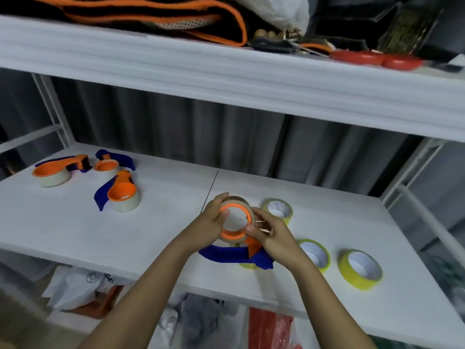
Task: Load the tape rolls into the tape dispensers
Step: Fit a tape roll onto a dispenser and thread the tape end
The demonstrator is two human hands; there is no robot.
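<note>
I hold an orange-and-blue tape dispenser (234, 255) above the white shelf board (156, 222). A pale tape roll (247, 209) sits around its orange hub. My left hand (214, 222) grips the roll and hub from the left. My right hand (271, 238) pinches the roll's right edge. Yellow tape rolls lie on the board nearby: one behind my hands (278, 210), one to their right (315, 254), one farther right (361, 269). A fourth yellow roll (247, 266) peeks out under the dispenser's blue handle.
Three loaded orange-and-blue dispensers (123, 192) lie at the board's back left. An upper shelf (226, 79) hangs overhead with bags, keys and red lids. Bags and cloth fill the space below the board. White frame posts (412, 177) stand at the right.
</note>
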